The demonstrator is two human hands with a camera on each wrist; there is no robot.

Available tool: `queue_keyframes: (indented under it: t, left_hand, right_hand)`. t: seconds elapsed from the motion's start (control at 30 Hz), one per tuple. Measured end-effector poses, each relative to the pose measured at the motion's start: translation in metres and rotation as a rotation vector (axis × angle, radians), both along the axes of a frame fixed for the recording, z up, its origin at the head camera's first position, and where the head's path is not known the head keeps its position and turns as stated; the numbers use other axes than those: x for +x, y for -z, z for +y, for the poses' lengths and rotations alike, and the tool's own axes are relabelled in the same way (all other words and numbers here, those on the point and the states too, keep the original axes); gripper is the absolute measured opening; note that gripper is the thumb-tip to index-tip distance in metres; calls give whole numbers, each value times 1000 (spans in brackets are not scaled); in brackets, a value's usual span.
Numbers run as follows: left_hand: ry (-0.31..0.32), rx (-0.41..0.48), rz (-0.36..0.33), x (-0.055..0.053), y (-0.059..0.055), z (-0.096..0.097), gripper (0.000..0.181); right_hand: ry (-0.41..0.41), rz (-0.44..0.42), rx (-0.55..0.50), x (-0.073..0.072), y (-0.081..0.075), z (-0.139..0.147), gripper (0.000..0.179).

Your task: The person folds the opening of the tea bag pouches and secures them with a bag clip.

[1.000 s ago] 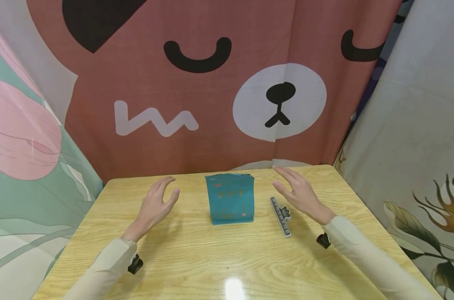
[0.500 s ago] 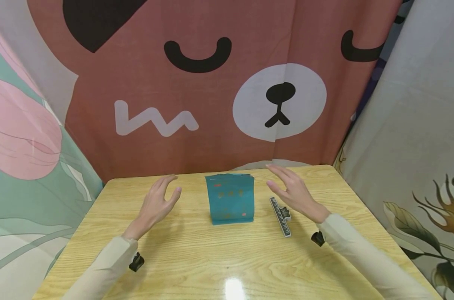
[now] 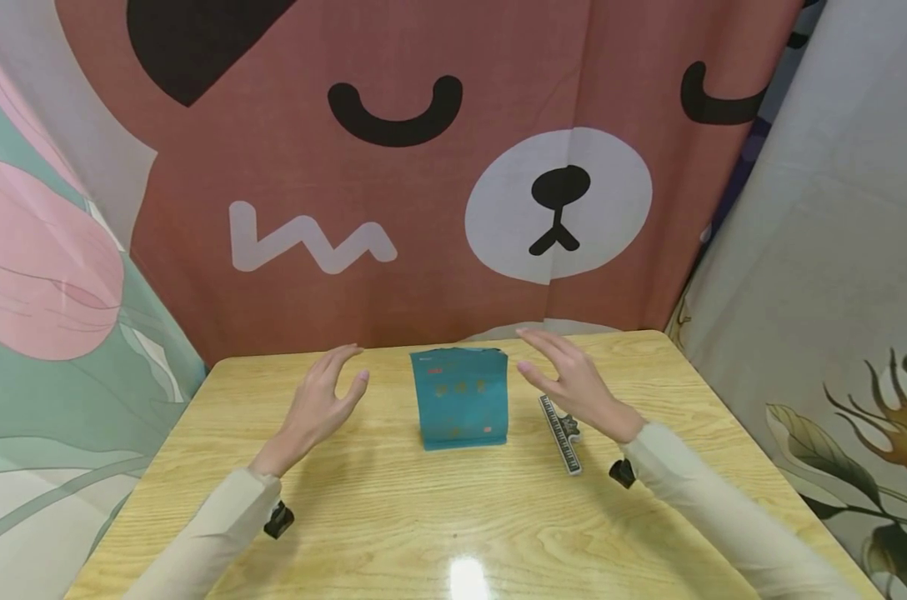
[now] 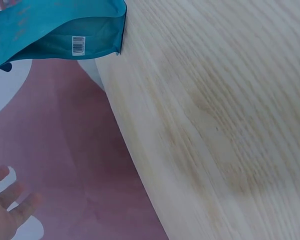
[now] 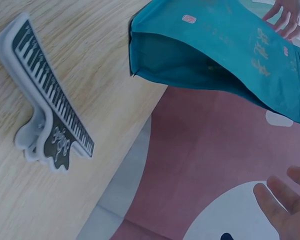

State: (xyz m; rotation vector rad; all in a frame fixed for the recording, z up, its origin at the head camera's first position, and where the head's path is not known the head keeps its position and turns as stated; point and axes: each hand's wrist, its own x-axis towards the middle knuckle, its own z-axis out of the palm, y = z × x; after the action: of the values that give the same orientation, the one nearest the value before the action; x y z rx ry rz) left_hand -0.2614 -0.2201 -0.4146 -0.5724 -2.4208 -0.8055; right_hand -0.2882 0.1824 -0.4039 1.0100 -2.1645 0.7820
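Note:
A teal pouch bag (image 3: 463,404) with gold lettering stands upright on the table; its gusseted side with a barcode shows in the left wrist view. Just right of it lies a grey clip (image 3: 560,433) with a piano-key pattern, seen whole in the right wrist view (image 5: 52,100). My left hand (image 3: 320,408) hovers left of the bag, fingers extended and thumb apart, touching nothing. Over the clip's far end hangs my right hand (image 3: 579,387), its fingers pointing toward the bag and holding nothing. Both hands are apart from the bag.
The wooden table (image 3: 393,517) ends at a back edge close behind the bag. A curtain (image 3: 288,300) with a bear face hangs behind it, and patterned fabric (image 3: 821,275) hangs at either side.
My right hand has moved left, closer to the bag and above the clip. My left hand has shifted slightly right and upward. The bag and clip have stayed in place.

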Motion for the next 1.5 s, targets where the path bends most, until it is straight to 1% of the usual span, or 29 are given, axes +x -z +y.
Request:
queue_keyframes:
  t: [0.3,0.63,0.77,1.0,1.13,1.33,1.5]
  left_hand:
    - [19,-1,13,-2,-3,7,44]
    - [53,4,22,-3,-7,12,45]
    - [74,7,14,-3,-7,14,45]
    - [110,-23,-12,-2,-11,20,44]
    - [133,-21,6,-2,-14,23,41]
    - [177,-20,51,-5,-18,27,39]
    - [204,-14,64,-7,-21,34,38]
  right_hand:
    - [-40,36,4,-3,-4,-11,47]
    - [-66,34,-17,-2,-6,-22,48]
    - [-76,48,-20,-2,-9,-26,48]
    - [-80,57,-12,0,-15,-33,48]
    - [-84,70,-3,1,-18,-36,47]
    - [-93,103,1,0,-21,-43,43]
    - [-100,117,-2,-1,-25,-47,39]
